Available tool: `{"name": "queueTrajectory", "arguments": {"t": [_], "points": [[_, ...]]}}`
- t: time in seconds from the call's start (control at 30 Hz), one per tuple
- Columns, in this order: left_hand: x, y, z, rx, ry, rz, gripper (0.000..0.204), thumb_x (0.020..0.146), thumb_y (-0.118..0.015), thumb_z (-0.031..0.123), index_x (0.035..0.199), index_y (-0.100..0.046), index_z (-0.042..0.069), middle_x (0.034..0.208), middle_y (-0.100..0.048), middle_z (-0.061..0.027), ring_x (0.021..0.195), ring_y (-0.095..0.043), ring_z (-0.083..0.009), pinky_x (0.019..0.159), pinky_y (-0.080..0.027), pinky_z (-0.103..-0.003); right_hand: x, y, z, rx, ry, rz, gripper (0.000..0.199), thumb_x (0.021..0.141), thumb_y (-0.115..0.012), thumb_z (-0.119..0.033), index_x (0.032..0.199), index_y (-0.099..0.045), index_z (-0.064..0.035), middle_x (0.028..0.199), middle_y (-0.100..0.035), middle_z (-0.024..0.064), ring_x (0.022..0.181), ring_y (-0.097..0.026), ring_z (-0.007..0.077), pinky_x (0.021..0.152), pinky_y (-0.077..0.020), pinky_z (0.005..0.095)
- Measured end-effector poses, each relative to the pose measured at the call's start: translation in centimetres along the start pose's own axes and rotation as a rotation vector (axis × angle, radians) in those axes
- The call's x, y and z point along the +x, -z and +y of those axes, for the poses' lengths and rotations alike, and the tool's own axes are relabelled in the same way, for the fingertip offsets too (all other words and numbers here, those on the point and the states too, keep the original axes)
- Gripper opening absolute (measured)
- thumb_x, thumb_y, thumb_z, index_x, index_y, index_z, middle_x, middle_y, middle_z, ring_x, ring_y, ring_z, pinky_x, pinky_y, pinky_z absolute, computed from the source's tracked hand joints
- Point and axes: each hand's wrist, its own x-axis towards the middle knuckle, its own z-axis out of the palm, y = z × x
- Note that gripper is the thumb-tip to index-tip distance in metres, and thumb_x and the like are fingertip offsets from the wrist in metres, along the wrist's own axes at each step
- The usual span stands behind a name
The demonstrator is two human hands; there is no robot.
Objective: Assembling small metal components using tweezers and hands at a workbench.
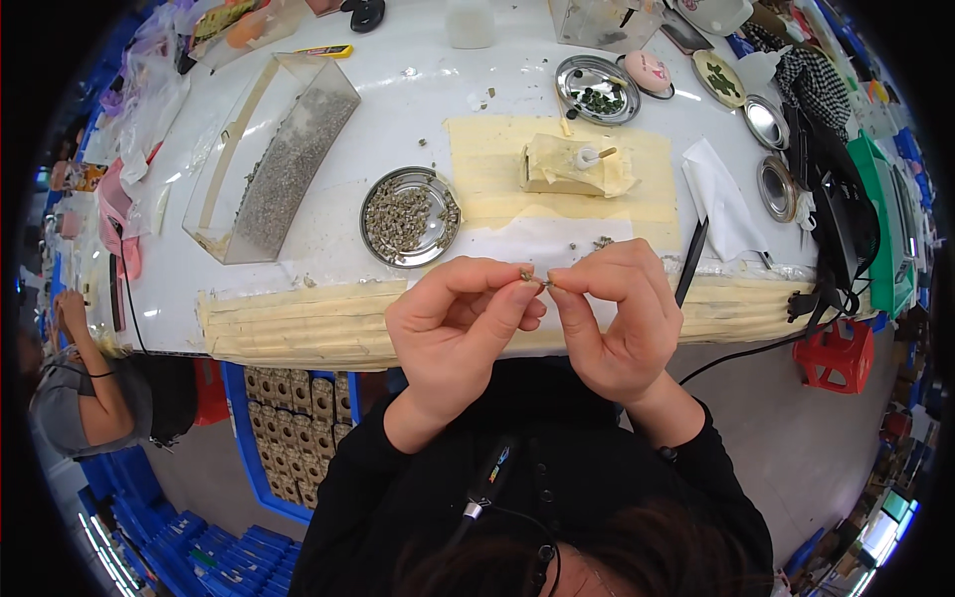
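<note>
My left hand [448, 323] and my right hand [622, 313] meet above the table's front edge, thumb and index finger of each pinched together. A tiny grey-brown piece [527, 275] shows at the left fingertips. Between the right fingertips is a tiny dark piece [547, 285], close against the left one; whether they are joined I cannot tell. Beyond my left hand stands a round metal dish [430, 239] with many small grey-brown pieces [396, 214]. A few similar pieces [602, 242] lie on white paper just beyond my right hand.
A tape-covered block [562, 177] sits on yellow tape ahead. A clear box [231, 159] of grey grains lies left; a metal dish [627, 111] with dark green bits stands behind. A black tool [691, 264] and white cloth [721, 204] lie right. Another person [85, 398] sits at left.
</note>
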Motion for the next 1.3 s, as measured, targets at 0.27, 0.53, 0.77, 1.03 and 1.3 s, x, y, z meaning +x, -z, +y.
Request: {"name": "queueTrajectory", "arguments": {"t": [0.27,0.53,0.77,1.03,1.3], "points": [[0.6,0.1,-0.1,-0.091,0.093,0.006,0.012,0.086,-0.063,-0.005,0.098,-0.060,-0.005,0.085,-0.067,-0.0107,0.072,-0.065,-0.0115,0.064,-0.055,-0.023,0.0,-0.5,0.2,-0.061,0.088,0.023,0.023,0.066,-0.074,0.004,0.086,-0.066,-0.0041,0.074,-0.059,0.0050,0.061,-0.056,0.0205,0.053,-0.0417,0.0297],[1.1,0.5,-0.1,-0.066,0.135,0.005,0.011,0.085,-0.064,-0.005,0.095,-0.060,-0.003,0.083,-0.066,-0.0092,0.070,-0.065,-0.0097,0.062,-0.054,-0.021,0.1,-0.8,0.4,-0.047,0.056,0.003,0.024,0.066,-0.074,0.005,0.086,-0.066,-0.0038,0.073,-0.059,0.0057,0.062,-0.056,0.0214,0.053,-0.0423,0.0295],[1.9,0.4,0.4,0.112,0.043,0.076,0.009,0.086,-0.064,-0.003,0.094,-0.061,-0.001,0.080,-0.066,-0.0079,0.066,-0.063,-0.0096,0.058,-0.052,-0.021,1.3,0.7,0.6,-0.054,-0.108,0.035,0.024,0.069,-0.072,0.007,0.091,-0.068,-0.0008,0.079,-0.061,0.0083,0.067,-0.057,0.0210,0.056,-0.0445,0.0285],[3.0,0.4,0.4,0.164,0.002,0.099,0.006,0.087,-0.063,-0.002,0.093,-0.061,0.000,0.076,-0.065,-0.0077,0.064,-0.062,-0.0097,0.056,-0.050,-0.021,5.1,2.4,3.3,-0.393,-0.103,0.001,0.010,0.077,-0.071,-0.002,0.087,-0.068,-0.0043,0.078,-0.060,0.0063,0.069,-0.056,0.0186,0.060,-0.0438,0.0279],[2.7,0.8,0.3,0.147,0.023,0.099,0.006,0.087,-0.063,-0.002,0.092,-0.061,0.000,0.077,-0.066,-0.0079,0.065,-0.062,-0.0098,0.056,-0.050,-0.021,5.3,2.1,3.2,-0.319,-0.104,0.028,0.008,0.078,-0.070,-0.001,0.084,-0.066,-0.0023,0.077,-0.061,0.0068,0.069,-0.055,0.0165,0.061,-0.0441,0.0273]]}}
